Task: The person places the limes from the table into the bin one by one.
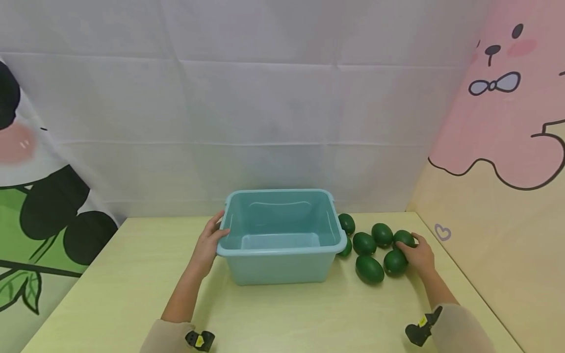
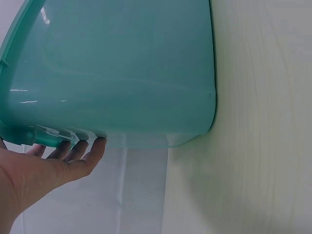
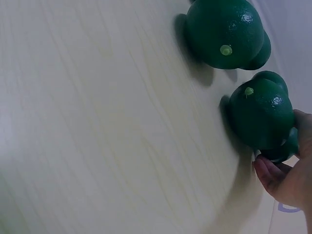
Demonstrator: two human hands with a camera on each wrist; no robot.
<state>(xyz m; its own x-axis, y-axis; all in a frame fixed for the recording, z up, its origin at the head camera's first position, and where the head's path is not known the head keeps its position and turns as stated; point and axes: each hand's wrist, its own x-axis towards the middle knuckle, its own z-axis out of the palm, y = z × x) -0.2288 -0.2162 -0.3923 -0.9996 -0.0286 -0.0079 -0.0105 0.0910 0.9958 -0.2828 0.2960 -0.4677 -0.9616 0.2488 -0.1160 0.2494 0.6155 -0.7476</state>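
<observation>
A light blue plastic tub stands on the table, with nothing visible in it. My left hand grips its left rim, the thumb over the edge and the fingers along the outside wall; the left wrist view shows this hand below the tub's wall. On the right, my right hand has its thumb and fingers around the far-right avocado, a dark green oval. In the right wrist view a nearer avocado partly hides the held one.
Several more avocados lie loose between the tub and my right hand, among them a large one at the front; two sit close against the tub's right side. A white cloth hangs behind the table. A printed wall borders the right edge.
</observation>
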